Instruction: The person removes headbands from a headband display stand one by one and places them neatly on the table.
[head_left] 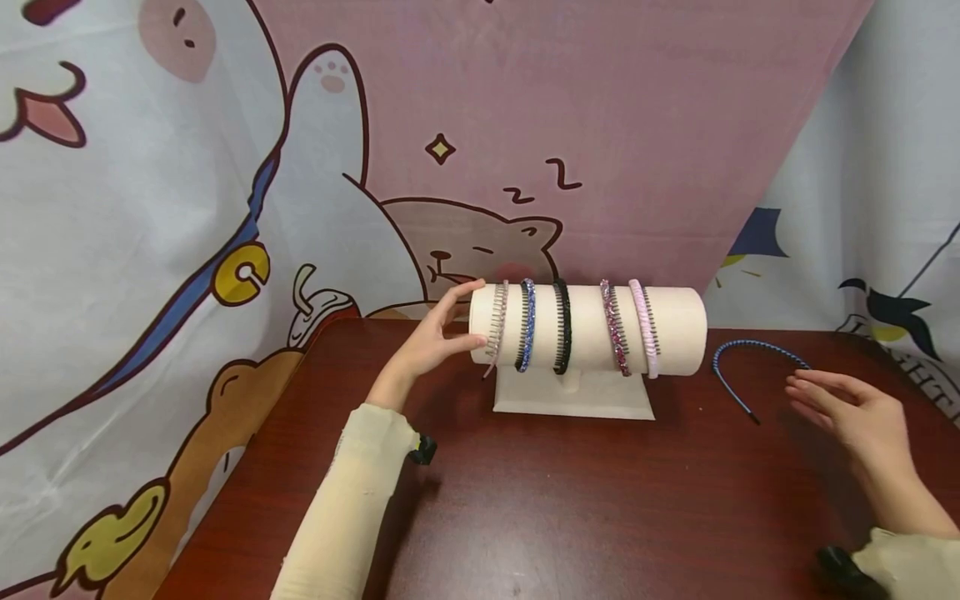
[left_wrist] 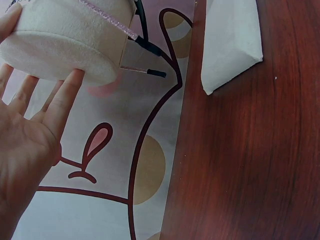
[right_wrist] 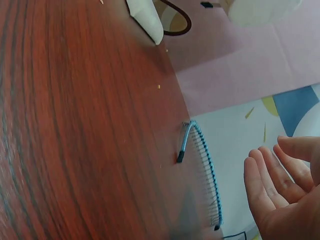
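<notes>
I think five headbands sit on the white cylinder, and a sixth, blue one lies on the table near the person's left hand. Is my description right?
Not quite: the sixth, blue headband lies on the table near the right hand, not the left hand, as the head view shows. Five headbands do sit on the white cylinder.

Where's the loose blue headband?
In the head view, the blue headband lies on the table, right of the white roll, near the right hand.

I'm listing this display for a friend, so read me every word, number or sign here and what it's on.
"Z", twice, on the pink cloth above the sleeping bear.
"GHT", on the white cloth at the far right; preceding marks unclear.
Headbands and stand: none readable.
</notes>
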